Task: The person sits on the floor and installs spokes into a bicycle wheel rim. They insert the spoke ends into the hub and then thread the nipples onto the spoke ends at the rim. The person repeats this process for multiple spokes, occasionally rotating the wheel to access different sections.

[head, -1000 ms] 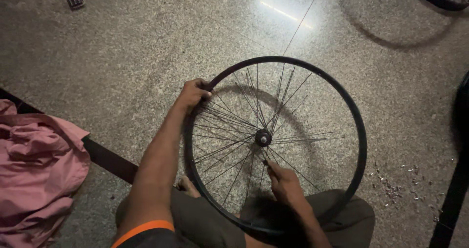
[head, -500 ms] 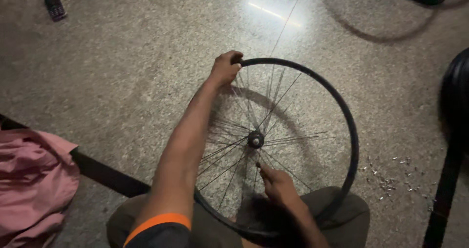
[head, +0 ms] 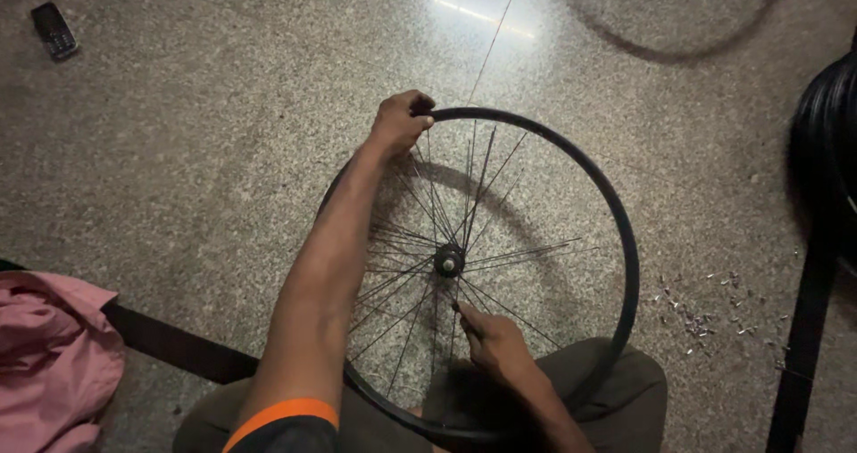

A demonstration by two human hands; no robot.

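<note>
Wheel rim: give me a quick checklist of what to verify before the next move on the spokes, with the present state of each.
1. Left hand grips the top of the wheel rim: ok.
2. Right hand pinches a spoke just below the hub: ok.
3. Rim steadied against the lap, lower edge on the trousers: ok.
4. Spoke seated in the hub hole: cannot tell, too small.
5. Small metal bits lie on the floor to the right, beyond the rim: ok.
6. One loose spoke sticks out past the rim top: not ok.
</note>
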